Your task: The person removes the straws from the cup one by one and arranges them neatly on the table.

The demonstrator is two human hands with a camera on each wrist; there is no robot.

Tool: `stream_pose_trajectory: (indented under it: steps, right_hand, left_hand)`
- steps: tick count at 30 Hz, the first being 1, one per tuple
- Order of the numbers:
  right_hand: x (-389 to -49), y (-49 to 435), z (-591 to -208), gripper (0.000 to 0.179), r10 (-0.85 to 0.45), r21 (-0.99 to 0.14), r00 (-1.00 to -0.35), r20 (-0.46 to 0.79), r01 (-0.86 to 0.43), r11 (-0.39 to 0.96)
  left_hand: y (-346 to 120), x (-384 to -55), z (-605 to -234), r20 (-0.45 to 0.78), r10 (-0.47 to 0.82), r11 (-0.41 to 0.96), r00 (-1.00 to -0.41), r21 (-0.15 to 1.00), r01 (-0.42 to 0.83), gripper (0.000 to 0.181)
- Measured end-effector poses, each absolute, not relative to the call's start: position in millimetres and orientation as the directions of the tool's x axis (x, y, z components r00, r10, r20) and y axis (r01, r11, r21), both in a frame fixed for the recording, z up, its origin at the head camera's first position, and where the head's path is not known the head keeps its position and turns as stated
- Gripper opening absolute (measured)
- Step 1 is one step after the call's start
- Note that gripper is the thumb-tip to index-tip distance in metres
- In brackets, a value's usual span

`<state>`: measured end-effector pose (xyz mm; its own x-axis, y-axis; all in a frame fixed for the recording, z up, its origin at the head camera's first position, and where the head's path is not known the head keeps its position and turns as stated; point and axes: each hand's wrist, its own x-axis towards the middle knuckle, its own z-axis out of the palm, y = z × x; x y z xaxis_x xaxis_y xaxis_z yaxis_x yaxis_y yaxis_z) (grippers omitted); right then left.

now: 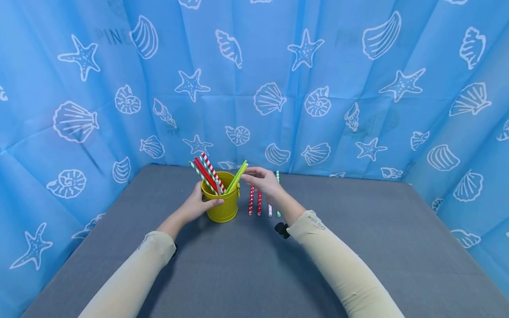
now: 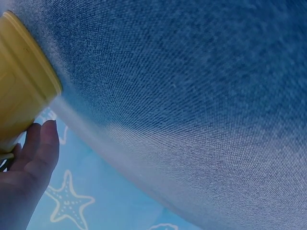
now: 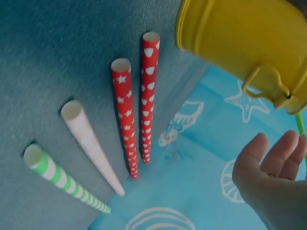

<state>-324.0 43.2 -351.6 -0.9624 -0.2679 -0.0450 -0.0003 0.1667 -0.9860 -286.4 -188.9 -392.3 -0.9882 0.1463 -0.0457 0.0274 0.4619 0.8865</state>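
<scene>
A yellow metal bucket point(image 1: 222, 213) stands on the grey table, with several paper straws leaning inside it. My left hand point(image 1: 194, 206) grips the bucket's left side, its thumb across the front near the rim. Red straws and red-and-white striped straws point(image 1: 212, 172) lean left in the bucket, beside a green-and-white one. Yellow-green straws point(image 1: 237, 176) lean to the right, and there my right hand point(image 1: 264, 181) pinches at their upper part with thumb and fingers. The right wrist view shows a green straw point(image 3: 301, 123) by those fingers, mostly cut off by the frame.
Right of the bucket lie a red heart-patterned straw point(image 3: 148, 72), a red star-patterned straw point(image 3: 125, 112), a pale pink straw point(image 3: 91, 143) and a green-and-white striped straw point(image 3: 67, 181). A blue shell-print curtain point(image 1: 254, 66) hangs behind the grey table point(image 1: 222, 274).
</scene>
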Motion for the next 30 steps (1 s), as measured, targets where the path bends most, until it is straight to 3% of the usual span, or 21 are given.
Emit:
stream_pose_trajectory:
  steps: [30]
  right_hand:
    - [-322.3,30.7,-353.5,0.031,-0.337,-0.984,-0.94,-0.047,-0.013,0.176]
  left_hand:
    - [-188.8,-286.2,-391.8,-0.052,0.151,0.451,-0.987,0.892,0.022,0.092]
